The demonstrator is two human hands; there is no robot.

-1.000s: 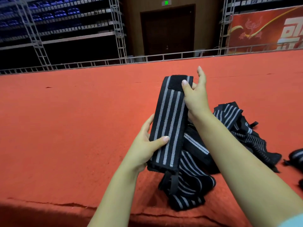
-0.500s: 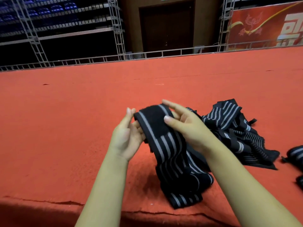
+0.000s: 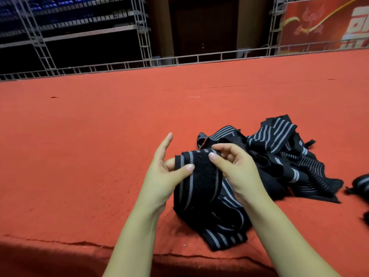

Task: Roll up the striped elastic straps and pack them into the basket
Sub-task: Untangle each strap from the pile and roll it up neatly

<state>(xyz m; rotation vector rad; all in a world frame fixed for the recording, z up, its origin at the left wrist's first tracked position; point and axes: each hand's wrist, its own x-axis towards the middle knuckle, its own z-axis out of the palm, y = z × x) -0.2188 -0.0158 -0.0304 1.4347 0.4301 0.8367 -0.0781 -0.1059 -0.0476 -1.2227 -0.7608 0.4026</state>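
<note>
Strap (image 3: pixel 199 176) lowered from its upright, stretched-out hold of a second ago, now down near the red carpet (image 3: pixel 79 156), velcro end turned over and facing up between both hands. Left hand (image 3: pixel 161 176) pinching the strap's left edge, thumb on top, fingers underneath, index finger pointing up and away. Right hand (image 3: pixel 231 168) gripping the right edge, thumb pressed on the velcro patch, fingers curled over the far rim. Tail of the strap trailing down onto the carpet near the front edge, loose and folded on itself. Reads as inspection finished and rolling about to start from the velcro end; no turns wound yet. Pile of unrolled straps (image 3: pixel 289 156) just right and beyond, touching the working strap. Rolled strap (image 3: pixel 361 183), apparently done, at the right edge. Basket not in view, so packing looks some way off
</note>
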